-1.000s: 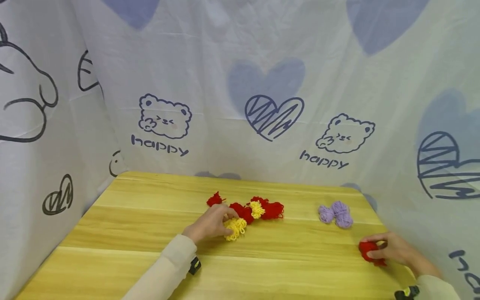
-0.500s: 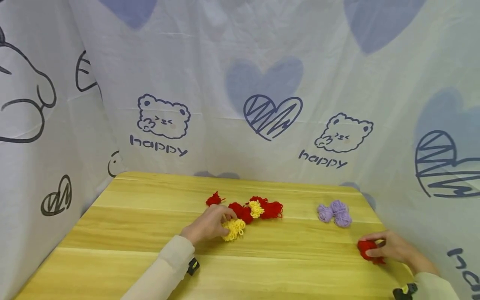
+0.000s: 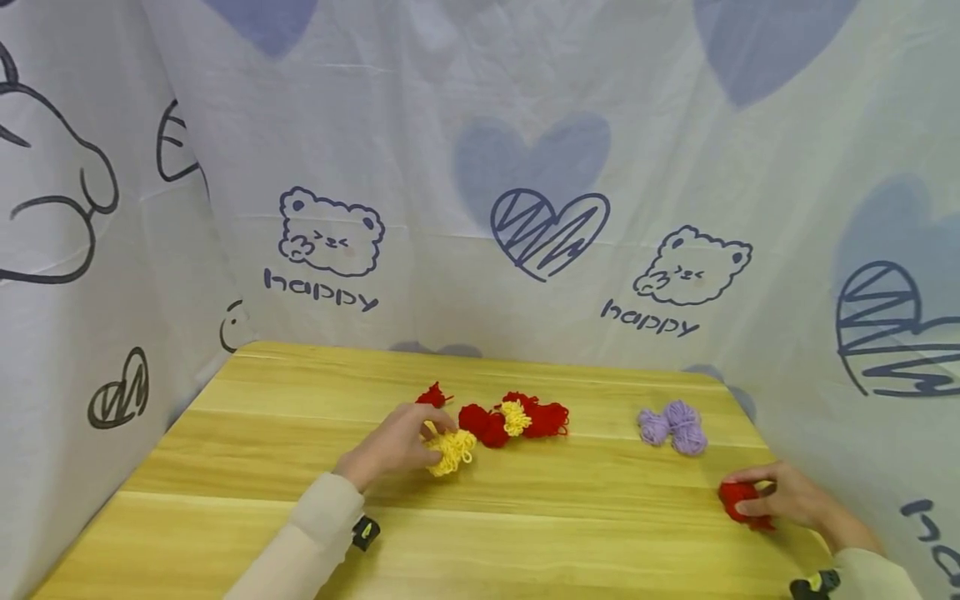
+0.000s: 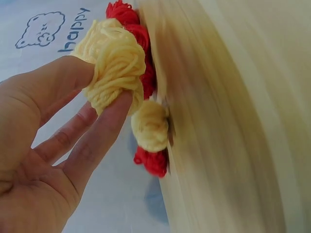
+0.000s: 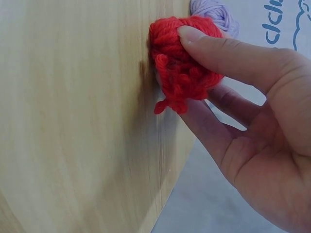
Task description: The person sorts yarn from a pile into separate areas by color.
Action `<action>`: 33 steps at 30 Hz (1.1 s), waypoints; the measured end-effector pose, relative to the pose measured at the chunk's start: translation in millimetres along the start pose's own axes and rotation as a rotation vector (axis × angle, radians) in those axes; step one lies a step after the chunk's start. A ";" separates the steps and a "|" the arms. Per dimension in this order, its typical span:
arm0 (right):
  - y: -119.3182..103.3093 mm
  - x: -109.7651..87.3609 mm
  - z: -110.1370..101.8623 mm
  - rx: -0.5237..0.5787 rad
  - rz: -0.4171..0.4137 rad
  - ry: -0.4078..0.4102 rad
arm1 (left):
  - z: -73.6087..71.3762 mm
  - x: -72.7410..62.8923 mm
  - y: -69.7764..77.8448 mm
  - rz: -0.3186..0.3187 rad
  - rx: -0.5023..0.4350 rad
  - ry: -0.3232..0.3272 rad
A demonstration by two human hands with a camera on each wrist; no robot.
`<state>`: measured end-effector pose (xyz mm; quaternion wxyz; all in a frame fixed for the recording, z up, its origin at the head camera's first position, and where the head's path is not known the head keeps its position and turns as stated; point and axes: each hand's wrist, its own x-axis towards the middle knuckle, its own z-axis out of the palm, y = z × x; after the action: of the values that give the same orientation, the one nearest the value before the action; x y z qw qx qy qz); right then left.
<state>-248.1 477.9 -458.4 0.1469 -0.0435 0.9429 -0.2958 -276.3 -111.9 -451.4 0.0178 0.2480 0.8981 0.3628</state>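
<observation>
The left hand [image 3: 392, 446] has moved left, pinching a yellow bundle [image 3: 452, 452] near red bundles [image 3: 483, 427]; loose loops beyond its fingertips could snag them. The right hand [image 3: 797, 502] pinches a red ball [image 3: 733, 497].

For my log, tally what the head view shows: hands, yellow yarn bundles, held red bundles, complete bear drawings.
Left hand, right hand: 2
Yellow yarn bundles: 2
Held red bundle: 1
Complete bear drawings: 2
Total: 7
</observation>
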 end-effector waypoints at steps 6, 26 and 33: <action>-0.8 -0.7 0.2 -0.009 0.026 0.010 | -11.6 -7.5 -5.0 -0.012 0.025 0.026; 3.5 3.3 0.2 -0.030 0.052 0.016 | -46.3 -35.8 -26.3 -0.009 0.043 0.074; 2.7 3.1 0.4 -0.037 0.038 0.016 | -57.6 -47.8 -37.5 -0.014 0.033 0.097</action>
<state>-251.0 479.5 -461.1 0.1441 -0.0258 0.9500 -0.2757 -262.8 -193.9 -440.9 -0.0273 0.2240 0.9056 0.3593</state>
